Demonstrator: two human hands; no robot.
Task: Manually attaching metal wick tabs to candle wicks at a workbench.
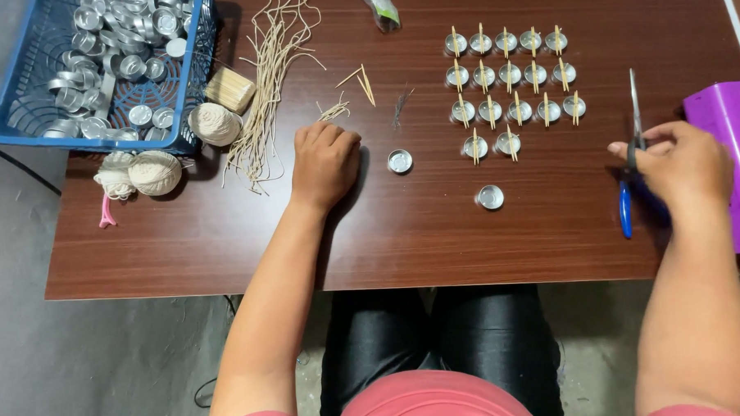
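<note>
My left hand (325, 162) rests knuckles-up on the brown table (223, 238), fingers curled shut, just below a small bunch of cut string pieces (334, 112). What it holds, if anything, is hidden. My right hand (680, 163) grips blue-handled scissors (628, 162) at the table's right side, blades pointing away from me. Two empty round metal cups lie loose, one (399, 161) right of my left hand, one (490, 197) nearer the front edge. Rows of metal cups with wooden sticks laid across them (509, 84) fill the back right.
A blue basket (22, 105) of several empty metal cups overhangs the back left corner. Beside it lie balls of cream string (155, 172), a bundle of wooden sticks (230, 90) and a loose pile of long string lengths (267, 80). A purple device (733, 162) sits at the right edge.
</note>
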